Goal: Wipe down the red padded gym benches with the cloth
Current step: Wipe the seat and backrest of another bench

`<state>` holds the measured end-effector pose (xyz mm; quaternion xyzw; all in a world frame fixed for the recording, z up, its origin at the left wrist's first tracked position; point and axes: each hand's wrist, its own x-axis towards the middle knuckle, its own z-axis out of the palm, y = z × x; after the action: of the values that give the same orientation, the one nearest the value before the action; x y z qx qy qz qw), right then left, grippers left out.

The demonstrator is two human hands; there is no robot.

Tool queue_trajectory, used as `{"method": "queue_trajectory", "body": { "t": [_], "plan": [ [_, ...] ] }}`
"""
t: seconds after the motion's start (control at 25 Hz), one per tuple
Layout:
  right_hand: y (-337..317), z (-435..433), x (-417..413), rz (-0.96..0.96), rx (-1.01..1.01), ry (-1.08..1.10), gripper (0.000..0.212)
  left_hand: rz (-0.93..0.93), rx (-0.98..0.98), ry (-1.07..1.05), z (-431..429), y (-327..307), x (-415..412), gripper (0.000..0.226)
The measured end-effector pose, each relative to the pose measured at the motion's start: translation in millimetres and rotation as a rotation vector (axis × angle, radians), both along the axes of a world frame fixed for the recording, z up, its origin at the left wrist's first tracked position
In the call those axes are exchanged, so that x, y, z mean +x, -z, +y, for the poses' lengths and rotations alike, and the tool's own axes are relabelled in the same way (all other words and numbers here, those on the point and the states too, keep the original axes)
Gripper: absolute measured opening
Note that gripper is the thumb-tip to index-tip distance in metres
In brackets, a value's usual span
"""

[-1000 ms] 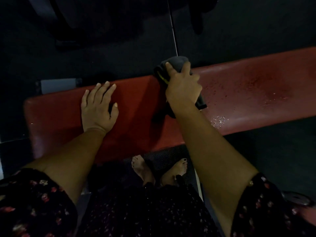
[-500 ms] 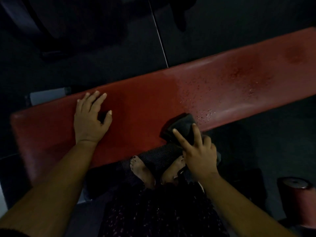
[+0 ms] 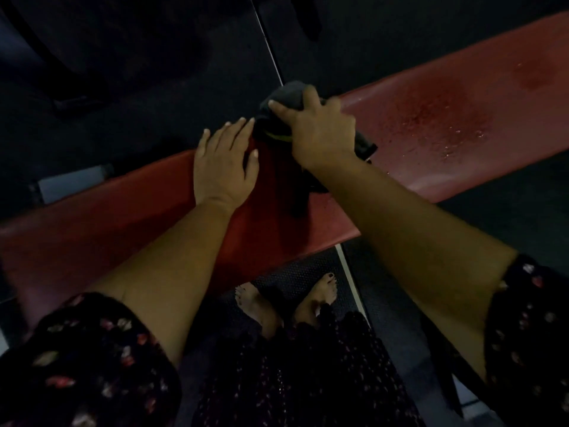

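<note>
Half the cloth point(image 3: 284, 94) under right hand point(image 3: 320, 131)

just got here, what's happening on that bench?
A person is wiping a red padded bench with a dark cloth. The right hand grips the cloth at the bench's far edge; the left hand rests flat on the pad beside it. Droplets cover the section to the right, not yet wiped.

Single head-worn wide-angle view, looking steeply downward and forward from close above the red worktop point(image 3: 431, 143), which crosses the frame diagonally; floor point(image 3: 154, 87) beyond, bare feet point(image 3: 261, 306) beneath.
</note>
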<state>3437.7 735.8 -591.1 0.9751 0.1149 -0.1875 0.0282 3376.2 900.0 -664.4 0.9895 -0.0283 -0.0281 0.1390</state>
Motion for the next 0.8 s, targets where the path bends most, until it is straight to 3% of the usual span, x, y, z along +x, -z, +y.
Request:
{"method": "queue_trajectory", "body": {
  "t": [0.24, 0.52, 0.8],
  "plan": [
    [3, -27, -60, -0.003, 0.127, 0.231, 0.069, -0.043, 0.015, 0.022, 1, -2, -3, 0.056],
    [15, -92, -188, -0.087, 0.146, 0.200, 0.094, -0.073, 0.014, -0.015, 3, 0, -2, 0.053],
    [1, -124, -201, 0.016, 0.051, 0.278, 0.100, -0.042, 0.009, -0.020, -1, -1, -2, 0.055]
  ]
}}
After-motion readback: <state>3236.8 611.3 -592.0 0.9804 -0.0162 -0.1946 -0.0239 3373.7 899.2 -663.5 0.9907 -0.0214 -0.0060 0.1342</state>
